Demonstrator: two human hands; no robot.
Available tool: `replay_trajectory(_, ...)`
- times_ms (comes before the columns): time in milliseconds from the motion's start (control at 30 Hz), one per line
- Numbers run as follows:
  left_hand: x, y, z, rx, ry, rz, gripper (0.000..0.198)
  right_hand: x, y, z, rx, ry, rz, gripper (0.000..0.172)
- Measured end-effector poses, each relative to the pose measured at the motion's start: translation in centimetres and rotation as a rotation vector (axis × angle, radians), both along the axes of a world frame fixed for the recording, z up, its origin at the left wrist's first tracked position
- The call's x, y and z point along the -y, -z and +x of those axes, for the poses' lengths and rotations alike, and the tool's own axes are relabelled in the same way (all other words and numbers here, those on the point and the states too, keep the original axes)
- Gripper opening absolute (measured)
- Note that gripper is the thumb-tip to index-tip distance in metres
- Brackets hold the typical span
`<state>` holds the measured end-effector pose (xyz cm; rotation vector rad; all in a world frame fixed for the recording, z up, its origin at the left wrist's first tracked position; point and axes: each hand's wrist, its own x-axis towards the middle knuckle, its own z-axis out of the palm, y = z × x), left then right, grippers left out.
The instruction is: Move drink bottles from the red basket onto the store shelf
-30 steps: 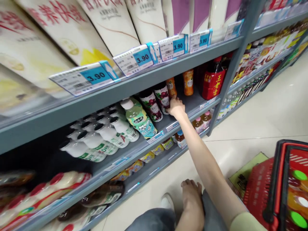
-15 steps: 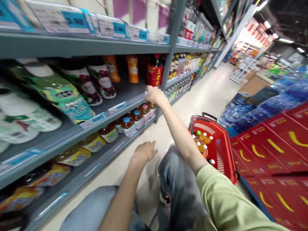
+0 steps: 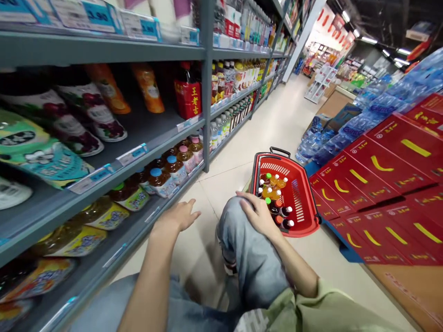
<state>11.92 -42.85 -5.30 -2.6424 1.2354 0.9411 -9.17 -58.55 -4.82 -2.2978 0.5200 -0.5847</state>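
Observation:
I crouch in a shop aisle beside a grey shelf unit (image 3: pixel 162 133). My right hand (image 3: pixel 258 212) rests flat on my raised right knee (image 3: pixel 235 221), fingers spread and holding nothing. My left hand (image 3: pixel 178 216) hangs in the air above the floor, next to the lower shelf, fingers stretched out and empty. Just beyond my knee a red shopping basket (image 3: pixel 304 216) stands on the floor with several capped bottles (image 3: pixel 275 196) in it. On the middle shelf lie berry-label bottles (image 3: pixel 93 110), orange bottles (image 3: pixel 148 90) and a red bottle (image 3: pixel 188 94).
The lower shelf holds tea bottles with coloured caps (image 3: pixel 173 168) and yellow-label bottles (image 3: pixel 100 216). Stacked red cartons (image 3: pixel 387 184) line the right side, with packs of water bottles (image 3: pixel 377 108) behind. The pale tiled aisle (image 3: pixel 277 124) runs ahead to far displays.
My right hand left the berry-label bottles, slid along the shelf edge, then dropped onto my knee. My left hand lifted off my leg. My view turned right, toward the aisle and the basket.

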Motion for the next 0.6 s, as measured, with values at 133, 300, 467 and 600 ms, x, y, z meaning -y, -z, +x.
replay_trajectory(133,0.8,0.5,0.1,-0.012,0.027,0.003,0.068,-0.3,2.9,-5.2,-0.022,-0.014,0.006,0.043)
replay_trajectory(300,1.3,0.5,-0.1,-0.048,0.038,0.004,0.069,7.5,5.5,-10.2,-0.396,0.144,-0.094,0.032)
replay_trajectory(467,1.3,0.1,-0.3,-0.019,0.052,0.047,0.067,17.2,7.6,-13.3,-0.633,0.532,-0.093,0.029)
replay_trajectory(600,1.2,0.1,-0.8,-0.015,0.051,0.035,0.065,18.5,10.4,-14.3,-0.668,0.582,-0.078,0.015)
